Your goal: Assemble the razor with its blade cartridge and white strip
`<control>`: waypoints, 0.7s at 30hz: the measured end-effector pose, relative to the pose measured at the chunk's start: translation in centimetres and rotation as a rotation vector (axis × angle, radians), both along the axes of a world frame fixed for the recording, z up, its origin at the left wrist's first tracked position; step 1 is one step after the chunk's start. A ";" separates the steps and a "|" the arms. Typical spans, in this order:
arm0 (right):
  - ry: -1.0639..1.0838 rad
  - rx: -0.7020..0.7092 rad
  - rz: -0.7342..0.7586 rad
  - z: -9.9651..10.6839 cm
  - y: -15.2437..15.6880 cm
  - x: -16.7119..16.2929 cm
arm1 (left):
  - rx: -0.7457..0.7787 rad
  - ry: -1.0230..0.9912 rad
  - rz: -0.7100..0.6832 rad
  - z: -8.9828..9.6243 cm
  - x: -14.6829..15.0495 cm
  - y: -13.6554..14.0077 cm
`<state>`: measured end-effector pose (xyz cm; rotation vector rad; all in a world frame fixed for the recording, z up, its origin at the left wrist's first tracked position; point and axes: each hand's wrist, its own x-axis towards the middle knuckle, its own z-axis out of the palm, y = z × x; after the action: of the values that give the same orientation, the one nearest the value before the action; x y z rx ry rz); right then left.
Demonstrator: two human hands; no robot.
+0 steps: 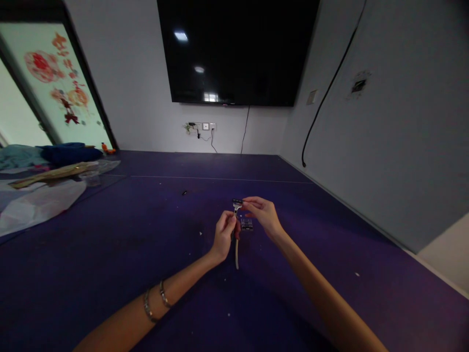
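Note:
In front of me, my left hand [223,233] is closed round the handle of what looks like a razor, its silver neck [236,207] upright above the thumb. Across the top lies a dark, narrow razor head [237,201]. My right hand [264,214] pinches the right end of that head between thumb and fingers. Just below my right fingers, a small clear case [246,224] with dark pieces rests on the purple surface. Beside my left hand lies a reddish item with a pale, curved strip [237,254]; what it is I cannot make out.
The purple surface [154,210] carries white scraps and a small black piece [184,193]. Plastic bags [47,203], flat cardboard [54,174] and folded cloth [71,152] lie at the left. A black cable [322,105] hangs along the right wall, and a television [238,54] is mounted ahead.

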<state>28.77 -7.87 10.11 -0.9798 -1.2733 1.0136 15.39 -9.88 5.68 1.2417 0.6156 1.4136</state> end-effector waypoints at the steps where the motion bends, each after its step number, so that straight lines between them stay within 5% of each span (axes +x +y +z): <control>1: 0.009 -0.004 0.010 0.0 0.0 0.1 | 0.001 -0.002 -0.001 0.0 0.0 0.0; 21: 0.018 0.026 0.100 -0.5 0.3 0.5 | 0.018 0.002 -0.003 0.0 0.1 -0.2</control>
<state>29.24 -7.61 9.57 -0.8930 -1.3281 1.0779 15.49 -10.03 5.66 1.2577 0.6030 1.4185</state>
